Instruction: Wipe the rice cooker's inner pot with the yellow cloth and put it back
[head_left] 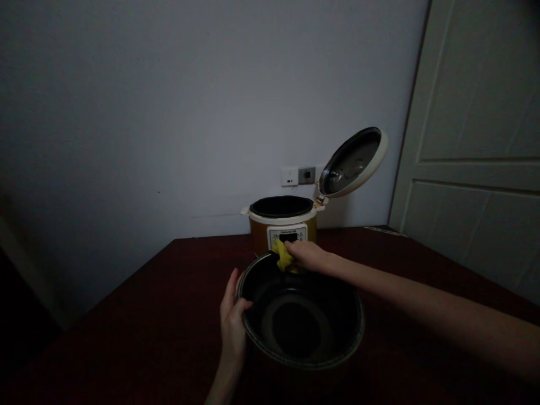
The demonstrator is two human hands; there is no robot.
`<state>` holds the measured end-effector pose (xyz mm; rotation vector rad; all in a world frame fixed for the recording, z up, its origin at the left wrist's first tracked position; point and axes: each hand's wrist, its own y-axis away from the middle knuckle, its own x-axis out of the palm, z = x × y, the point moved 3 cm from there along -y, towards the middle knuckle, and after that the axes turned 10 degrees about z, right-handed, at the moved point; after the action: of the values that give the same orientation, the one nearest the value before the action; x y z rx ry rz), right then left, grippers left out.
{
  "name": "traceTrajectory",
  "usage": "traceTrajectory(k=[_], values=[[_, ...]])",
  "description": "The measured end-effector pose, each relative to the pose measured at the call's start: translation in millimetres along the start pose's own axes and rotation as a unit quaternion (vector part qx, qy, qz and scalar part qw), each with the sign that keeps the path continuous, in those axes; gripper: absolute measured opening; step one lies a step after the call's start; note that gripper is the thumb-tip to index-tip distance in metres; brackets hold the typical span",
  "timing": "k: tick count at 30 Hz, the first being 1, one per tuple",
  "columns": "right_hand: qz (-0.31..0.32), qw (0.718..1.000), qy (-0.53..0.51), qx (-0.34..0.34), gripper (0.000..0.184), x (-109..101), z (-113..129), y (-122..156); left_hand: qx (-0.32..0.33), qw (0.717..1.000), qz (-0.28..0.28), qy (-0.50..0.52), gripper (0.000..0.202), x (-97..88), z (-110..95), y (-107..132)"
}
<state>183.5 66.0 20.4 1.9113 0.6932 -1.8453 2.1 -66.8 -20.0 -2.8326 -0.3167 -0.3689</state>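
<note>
You are at a dark red tabletop [147,315] set against a pale wall [169,112], with a panelled door [476,140] to your right. Your left hand [233,320] grips the rim of the black inner pot [300,315] in front of you; your right hand [307,254] is closed around a yellow cloth [283,256] at the pot's far rim. Just behind stands the rice cooker [282,222], lid [353,161] raised.

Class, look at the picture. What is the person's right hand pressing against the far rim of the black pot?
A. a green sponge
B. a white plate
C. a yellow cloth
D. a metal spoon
C: the right hand holds a yellow cloth at the far rim of the black pot, while the left hand grips its near-left rim.
</note>
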Motion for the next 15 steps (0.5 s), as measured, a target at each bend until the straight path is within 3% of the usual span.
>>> traceTrajectory(k=[3,8,15], values=[[0.031,0.999,-0.019,0.028,0.050,-2.7,-13.5,7.4,-0.004,1.000,0.004,0.000,0.081,-1.2,0.2,-1.0],[0.108,0.993,-0.052,0.025,0.039,-17.1,-17.1,6.9,-0.026,0.999,0.013,-0.016,0.079,-4.5,1.1,-2.2],[0.079,0.995,0.049,-0.045,0.044,-28.7,12.3,-21.3,-0.025,0.998,0.052,-0.008,0.076,-9.0,6.3,-8.9]])
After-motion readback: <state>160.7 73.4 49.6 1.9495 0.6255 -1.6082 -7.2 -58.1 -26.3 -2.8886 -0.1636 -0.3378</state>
